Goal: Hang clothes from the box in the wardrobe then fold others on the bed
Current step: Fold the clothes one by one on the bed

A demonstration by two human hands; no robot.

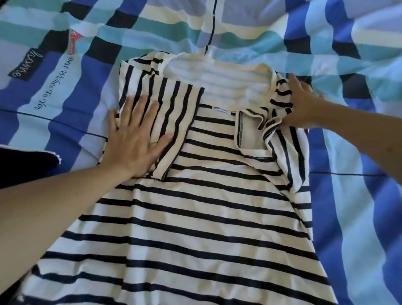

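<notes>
Half the sleeve-folding looks done on the striped shirt spread on the bed — my left hand lies flat, fingers released, on the folded sleeve at nine o'clock, while my right hand at two o'clock — grip I cannot tell — should next turn the bunched sleeve inward.

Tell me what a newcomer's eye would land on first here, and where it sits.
The striped shirt, cream with dark navy bands, fills the middle, spread on a blue checked bedspread. The left hand presses flat on the sleeve folded in on the left side. The right hand is at the bunched sleeve to the right of the collar.
</notes>
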